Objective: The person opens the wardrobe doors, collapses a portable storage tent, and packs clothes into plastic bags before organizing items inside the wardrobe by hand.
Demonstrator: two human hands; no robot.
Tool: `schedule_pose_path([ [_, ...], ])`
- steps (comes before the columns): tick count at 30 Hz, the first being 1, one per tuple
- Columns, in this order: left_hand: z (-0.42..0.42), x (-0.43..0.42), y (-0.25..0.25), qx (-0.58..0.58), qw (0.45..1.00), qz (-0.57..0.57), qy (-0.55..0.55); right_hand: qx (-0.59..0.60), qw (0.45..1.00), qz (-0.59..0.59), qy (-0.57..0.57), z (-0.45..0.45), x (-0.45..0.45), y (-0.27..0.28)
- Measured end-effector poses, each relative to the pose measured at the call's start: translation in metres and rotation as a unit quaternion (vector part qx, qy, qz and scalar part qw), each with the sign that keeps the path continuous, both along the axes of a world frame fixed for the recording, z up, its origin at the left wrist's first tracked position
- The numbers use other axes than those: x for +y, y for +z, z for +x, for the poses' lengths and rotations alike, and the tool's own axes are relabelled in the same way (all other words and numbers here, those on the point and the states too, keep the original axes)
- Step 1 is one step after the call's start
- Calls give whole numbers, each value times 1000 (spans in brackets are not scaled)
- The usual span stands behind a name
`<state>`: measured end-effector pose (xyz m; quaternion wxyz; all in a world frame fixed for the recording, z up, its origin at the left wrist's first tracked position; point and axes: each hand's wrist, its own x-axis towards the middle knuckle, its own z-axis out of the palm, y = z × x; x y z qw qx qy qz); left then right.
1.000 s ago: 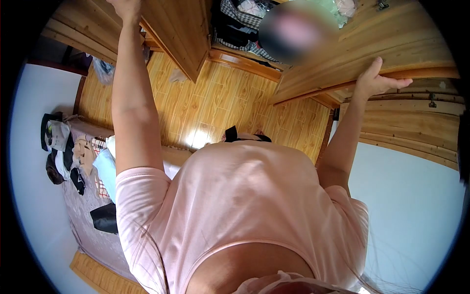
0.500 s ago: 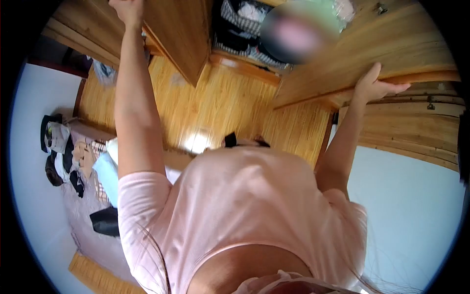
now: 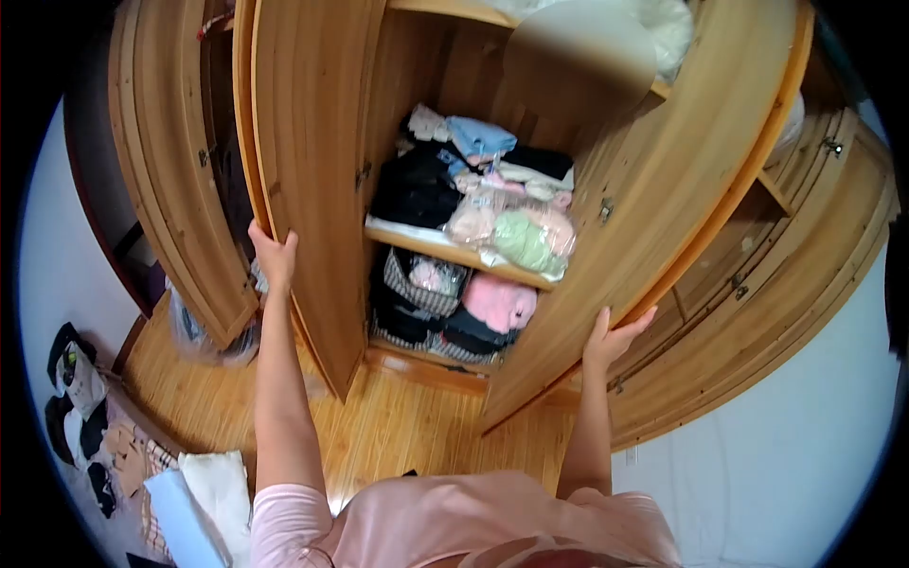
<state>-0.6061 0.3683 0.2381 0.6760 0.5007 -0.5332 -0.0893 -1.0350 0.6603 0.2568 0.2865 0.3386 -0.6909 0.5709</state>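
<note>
A wooden wardrobe stands ahead with two of its doors partly open. My left hand (image 3: 274, 257) grips the outer edge of the left wardrobe door (image 3: 317, 180), fingers and thumb on either side. My right hand (image 3: 614, 338) holds the edge of the right wardrobe door (image 3: 653, 180) between thumb and fingers. Between the doors, dark folded clothes (image 3: 415, 189), a blue garment (image 3: 481, 137) and a clear bag of pale green and pink items (image 3: 530, 239) rest on a shelf. Below sit a checked fabric bin (image 3: 424, 282) and a pink cloth bundle (image 3: 500, 301).
Another open door (image 3: 180, 170) stands at the left, with a clear plastic bag (image 3: 213, 331) on the floor by it. More open wardrobe sections (image 3: 748, 331) lie at right. Clothes and folded cloths (image 3: 216, 488) are heaped at lower left. A blurred patch covers part of the upper shelf.
The view has tilted upward, bringing the middle shelf and more of the doors into sight. Both hands still hold the door edges, and the doors remain partly open.
</note>
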Motion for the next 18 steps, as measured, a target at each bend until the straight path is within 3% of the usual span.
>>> schedule_pose_path([
  [11,-2,6,2,24,1000,10,17,5,1000,-12,16,2,3,3],
  [18,3,0,-1,-7,999,-51,-10,50,998,-5,23,-3,2,-4],
])
